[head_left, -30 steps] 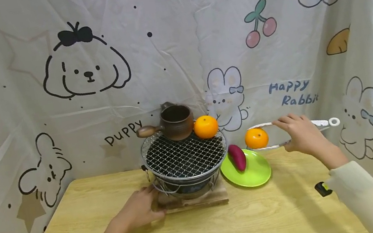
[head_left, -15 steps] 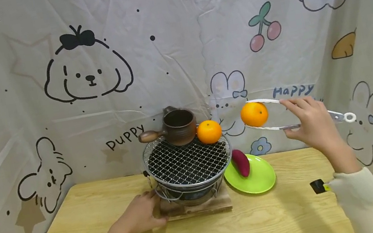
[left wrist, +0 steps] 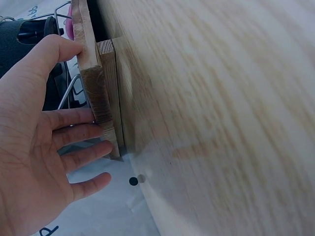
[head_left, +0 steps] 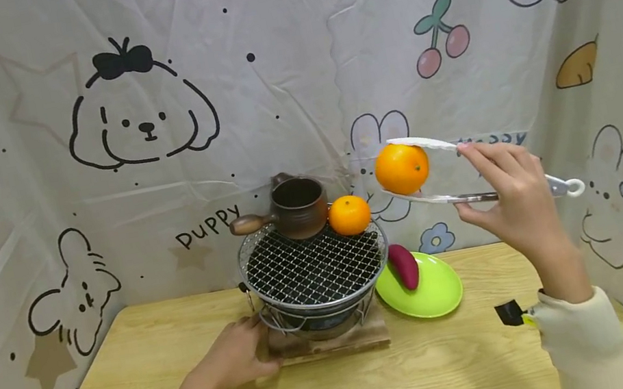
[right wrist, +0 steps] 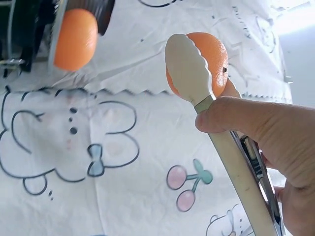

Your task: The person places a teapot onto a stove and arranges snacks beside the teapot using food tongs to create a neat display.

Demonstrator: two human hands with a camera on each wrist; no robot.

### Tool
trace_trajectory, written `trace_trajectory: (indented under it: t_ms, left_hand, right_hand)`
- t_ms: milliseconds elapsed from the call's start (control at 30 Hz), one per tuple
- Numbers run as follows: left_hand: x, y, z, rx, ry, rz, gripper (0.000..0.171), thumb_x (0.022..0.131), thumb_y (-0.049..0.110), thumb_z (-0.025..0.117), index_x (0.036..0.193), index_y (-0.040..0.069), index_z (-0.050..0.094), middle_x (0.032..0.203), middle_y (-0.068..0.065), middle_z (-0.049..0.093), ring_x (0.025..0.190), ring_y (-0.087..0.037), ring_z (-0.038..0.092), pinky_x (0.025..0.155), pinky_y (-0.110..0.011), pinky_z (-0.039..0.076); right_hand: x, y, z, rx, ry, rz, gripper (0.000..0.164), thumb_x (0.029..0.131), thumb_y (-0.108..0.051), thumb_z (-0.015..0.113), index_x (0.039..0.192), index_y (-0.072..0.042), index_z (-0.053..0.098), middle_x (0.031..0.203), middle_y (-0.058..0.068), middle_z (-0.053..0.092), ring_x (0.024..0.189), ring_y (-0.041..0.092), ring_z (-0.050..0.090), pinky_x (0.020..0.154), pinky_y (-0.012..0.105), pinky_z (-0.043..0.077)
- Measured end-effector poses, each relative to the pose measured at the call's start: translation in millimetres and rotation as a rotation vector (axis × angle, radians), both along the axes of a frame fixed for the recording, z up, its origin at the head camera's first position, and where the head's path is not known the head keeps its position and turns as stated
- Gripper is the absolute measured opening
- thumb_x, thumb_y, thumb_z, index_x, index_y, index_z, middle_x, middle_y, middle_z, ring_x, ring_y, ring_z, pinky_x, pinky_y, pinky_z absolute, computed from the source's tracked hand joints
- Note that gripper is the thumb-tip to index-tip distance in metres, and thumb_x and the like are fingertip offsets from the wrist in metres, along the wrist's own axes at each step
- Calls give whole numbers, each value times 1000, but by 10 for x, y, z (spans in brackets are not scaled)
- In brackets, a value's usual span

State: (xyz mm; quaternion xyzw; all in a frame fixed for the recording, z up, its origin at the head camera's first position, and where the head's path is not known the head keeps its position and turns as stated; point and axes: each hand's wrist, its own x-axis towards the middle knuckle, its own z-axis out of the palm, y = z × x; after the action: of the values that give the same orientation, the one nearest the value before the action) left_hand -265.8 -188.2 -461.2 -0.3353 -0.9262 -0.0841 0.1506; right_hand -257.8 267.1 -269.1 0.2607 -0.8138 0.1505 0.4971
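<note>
My right hand [head_left: 514,193] grips white-tipped tongs [head_left: 437,199] by their arms, thumb on one arm and fingers on the other. Between the tong tips is an orange [head_left: 402,169], raised above the green plate. The right wrist view shows the same orange [right wrist: 219,54] pressed by a pale scalloped tip. My left hand [head_left: 236,357] touches the left end of the wooden board [head_left: 338,343] under the round grill [head_left: 314,267]. In the left wrist view its fingers [left wrist: 81,156] are fairly straight and spread, resting on the board's edge, thumb also touching it.
On the grill mesh stand a brown clay pot [head_left: 298,207] with a side handle and a second orange [head_left: 349,215]. Right of the grill, a green plate [head_left: 440,286] bears a purple sweet potato [head_left: 404,267]. A printed curtain [head_left: 268,91] hangs behind the table [head_left: 442,366].
My right hand has lifted the tongs and the orange from just above the plate, first up and then leftward toward the grill. My left hand has stayed at the board.
</note>
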Motion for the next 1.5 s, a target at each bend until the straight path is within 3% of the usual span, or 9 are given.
trace_trajectory:
  t_ms: [100,300,567,833,1100,1333,1500]
  left_hand:
    - [0,-15,-5,-3,4,0,68,77,50,76,127,5,65,120,-9,70,100,-28,67,88,-47,58]
    - [14,-24,-44,-13,4,-3,70,78,52,75,128,4,65,122,-10,71,104,-30,67,91,-48,57]
    - [20,-33,-11,-7,-3,10,70,79,51,75,130,5,64,127,-10,69,107,-30,66,93,-48,56]
    - [26,-35,-20,-17,13,7,73,79,53,74,131,3,64,127,-12,69,108,-30,66,98,-48,55]
    - [-6,-13,-24,-19,28,-4,68,80,52,74,128,5,65,119,-8,71,104,-27,67,95,-47,56]
    - [-3,-4,-17,-28,45,-6,63,79,52,74,123,7,66,113,-6,71,101,-25,67,92,-45,56]
    - [6,-8,-13,-36,29,7,63,79,52,73,122,7,67,115,-6,71,103,-25,66,95,-46,55]
  right_hand:
    - [13,-90,24,-40,34,40,86,57,2,90,138,-9,63,130,19,65,120,43,50,99,45,36]
    - [33,-218,31,-57,94,88,73,71,-17,78,140,-6,61,130,22,64,117,46,50,105,32,30]
    - [25,-392,-34,-132,124,151,69,70,-18,78,137,-7,64,128,22,65,115,42,50,110,24,29]
    - [-13,-527,-122,-129,166,197,60,84,-35,69,136,-5,65,128,21,66,116,43,51,115,25,31]
    - [-49,-613,-151,-103,115,261,65,78,-23,73,139,-3,62,133,21,64,118,44,51,115,25,32]
    - [-34,-703,-176,-69,110,289,63,87,-33,68,139,0,60,132,22,65,118,44,52,116,24,31]
    - [-41,-796,-202,-41,71,326,67,78,-19,75,141,-2,60,135,19,64,121,41,51,116,24,31]
